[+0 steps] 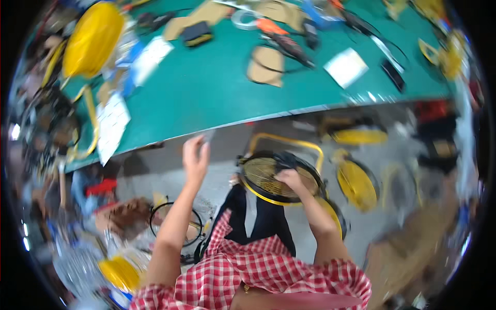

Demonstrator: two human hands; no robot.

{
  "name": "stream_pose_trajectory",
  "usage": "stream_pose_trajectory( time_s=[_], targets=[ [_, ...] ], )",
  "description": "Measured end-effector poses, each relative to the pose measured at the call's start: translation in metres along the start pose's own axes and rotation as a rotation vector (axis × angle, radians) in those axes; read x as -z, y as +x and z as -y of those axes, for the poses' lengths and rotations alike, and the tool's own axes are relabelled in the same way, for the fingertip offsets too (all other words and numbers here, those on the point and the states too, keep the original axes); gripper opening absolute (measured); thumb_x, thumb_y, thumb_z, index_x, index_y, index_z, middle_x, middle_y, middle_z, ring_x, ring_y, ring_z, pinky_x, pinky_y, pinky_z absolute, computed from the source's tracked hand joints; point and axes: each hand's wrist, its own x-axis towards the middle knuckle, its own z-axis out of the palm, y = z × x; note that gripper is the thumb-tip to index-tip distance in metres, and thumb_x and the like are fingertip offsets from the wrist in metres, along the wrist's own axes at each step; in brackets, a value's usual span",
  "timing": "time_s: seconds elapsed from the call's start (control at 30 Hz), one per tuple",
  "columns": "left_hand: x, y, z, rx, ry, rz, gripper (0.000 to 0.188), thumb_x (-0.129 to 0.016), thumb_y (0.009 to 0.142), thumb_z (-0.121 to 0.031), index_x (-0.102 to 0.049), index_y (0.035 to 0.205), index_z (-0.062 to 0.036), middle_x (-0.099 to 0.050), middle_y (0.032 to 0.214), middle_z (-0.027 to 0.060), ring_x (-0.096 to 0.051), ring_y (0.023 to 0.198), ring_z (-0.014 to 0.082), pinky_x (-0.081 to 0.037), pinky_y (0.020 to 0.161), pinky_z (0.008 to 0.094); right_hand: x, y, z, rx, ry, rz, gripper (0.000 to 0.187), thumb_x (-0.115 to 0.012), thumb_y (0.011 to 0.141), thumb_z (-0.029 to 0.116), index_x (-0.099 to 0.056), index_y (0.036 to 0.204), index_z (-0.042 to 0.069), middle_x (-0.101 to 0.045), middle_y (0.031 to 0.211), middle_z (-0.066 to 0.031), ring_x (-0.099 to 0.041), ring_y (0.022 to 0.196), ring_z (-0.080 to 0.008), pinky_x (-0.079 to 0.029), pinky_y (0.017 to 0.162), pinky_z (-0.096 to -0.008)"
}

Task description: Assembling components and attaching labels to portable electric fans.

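Note:
A round floor fan (258, 173) with a black rim, wire grille and yellow edge sits before my legs, its yellow tube stand (287, 139) rising behind it. My right hand (290, 179) is closed at the middle of the grille, next to a dark lump (285, 161) that blur keeps me from making out. Whether the fingers grip the wires or that dark part is hard to see. Near the table's front edge, my left hand (195, 160) is raised with thumb and fingers apart. A faint pale smear shows by its fingertips.
The green table (181, 103) holds a corded power tool (289, 46), a black-and-yellow block (197, 34), a white sheet (346, 67), cardboard pieces and a yellow round part (94, 39). More yellow fans (356, 184) stand on the floor to the right; a black ring (154, 222) lies left.

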Motion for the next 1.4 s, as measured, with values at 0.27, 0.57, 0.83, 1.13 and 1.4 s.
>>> stream_pose_trajectory(
  time_s=[0.27, 0.57, 0.83, 1.13, 1.4],
  targets=[
    [-0.073, 0.114, 0.004, -0.122, 0.242, -0.134, 0.029, -0.062, 0.078, -0.024, -0.053, 0.099, -0.0053, -0.051, 0.088, 0.0117, -0.049, 0.085, 0.0278, -0.039, 0.077, 0.0377, 0.093, 0.036, -0.151, -0.450, 0.289, -0.041, 0.017, -0.072, 0.072, 0.015, -0.058, 0.065, 0.009, -0.045, 0.052, 0.0047, -0.036, 0.044, -0.0062, -0.025, 0.042, -0.0225],
    [-0.091, 0.107, 0.015, -0.052, 0.378, -0.078, 0.029, -0.060, 0.079, -0.024, -0.051, 0.100, -0.0056, -0.046, 0.095, 0.0116, -0.044, 0.090, 0.0285, -0.036, 0.081, 0.0377, 0.187, 0.063, -0.200, -0.480, 0.186, -0.260, 0.014, -0.066, 0.078, 0.017, -0.058, 0.072, 0.007, -0.046, 0.052, 0.0020, -0.039, 0.043, -0.0084, -0.030, 0.040, -0.0231],
    [-0.089, 0.106, 0.009, -0.073, 0.408, -0.093, 0.027, -0.060, 0.078, -0.020, -0.051, 0.099, -0.0053, -0.047, 0.094, 0.0115, -0.045, 0.087, 0.0287, -0.037, 0.079, 0.0372, 0.217, 0.088, -0.197, -0.427, 0.239, -0.392, 0.014, -0.065, 0.079, 0.017, -0.058, 0.076, 0.006, -0.047, 0.052, 0.0011, -0.041, 0.043, -0.0088, -0.032, 0.041, -0.0233],
    [-0.085, 0.107, 0.003, -0.099, 0.396, -0.138, 0.026, -0.059, 0.078, -0.019, -0.051, 0.099, -0.0060, -0.047, 0.092, 0.0107, -0.045, 0.086, 0.0281, -0.037, 0.078, 0.0373, 0.188, 0.058, -0.174, -0.319, 0.376, -0.431, 0.014, -0.064, 0.081, 0.018, -0.058, 0.080, 0.006, -0.048, 0.053, 0.0002, -0.042, 0.044, -0.0093, -0.035, 0.042, -0.0234],
    [-0.075, 0.105, 0.018, -0.044, 0.215, -0.048, 0.031, -0.058, 0.079, -0.021, -0.050, 0.106, -0.0073, -0.048, 0.096, 0.0103, -0.047, 0.092, 0.0268, -0.039, 0.082, 0.0364, 0.071, -0.009, -0.037, -0.235, 0.349, -0.117, 0.016, -0.052, 0.089, 0.017, -0.053, 0.099, 0.004, -0.056, 0.069, -0.0061, -0.052, 0.053, -0.0122, -0.044, 0.047, -0.0239]
  ],
)
